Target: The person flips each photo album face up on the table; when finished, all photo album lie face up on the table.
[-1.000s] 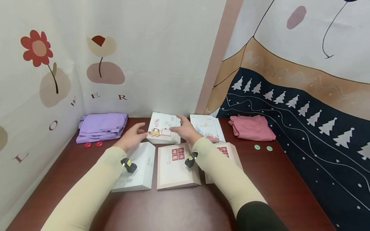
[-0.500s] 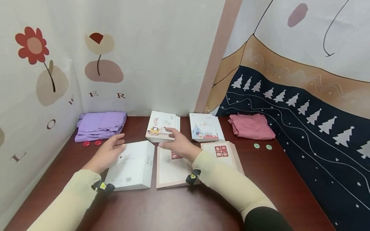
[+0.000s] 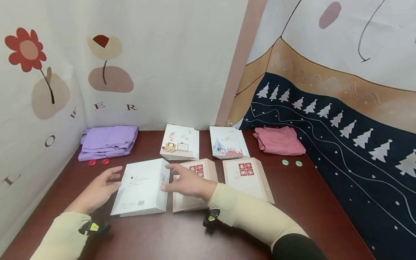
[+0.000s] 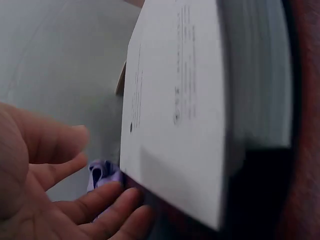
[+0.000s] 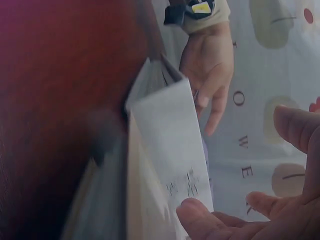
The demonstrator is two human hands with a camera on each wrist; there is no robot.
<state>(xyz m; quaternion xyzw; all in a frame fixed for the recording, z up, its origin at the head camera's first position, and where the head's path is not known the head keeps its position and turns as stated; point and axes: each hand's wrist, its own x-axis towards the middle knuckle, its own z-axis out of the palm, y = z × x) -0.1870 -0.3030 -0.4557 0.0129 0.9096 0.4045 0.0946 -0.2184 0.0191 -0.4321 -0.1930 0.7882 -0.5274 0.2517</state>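
Observation:
A white book lies flat at the front left of the dark red table. My left hand is open beside the book's left edge, fingers straight; I cannot tell whether they touch it. In the left wrist view those fingers lie just under the book's corner. My right hand is open at the book's right edge, fingertips against it. It reaches over a pink-bordered book with a red label. In the right wrist view a fingertip rests on the white cover.
A second pink-bordered book lies to the right. Two illustrated books lie behind. A folded purple cloth with two red discs sits at the back left, a pink cloth with two green discs at the back right. Walls close off three sides.
Both hands drew back from the illustrated book at the rear and came down to either side of the white book at the front left.

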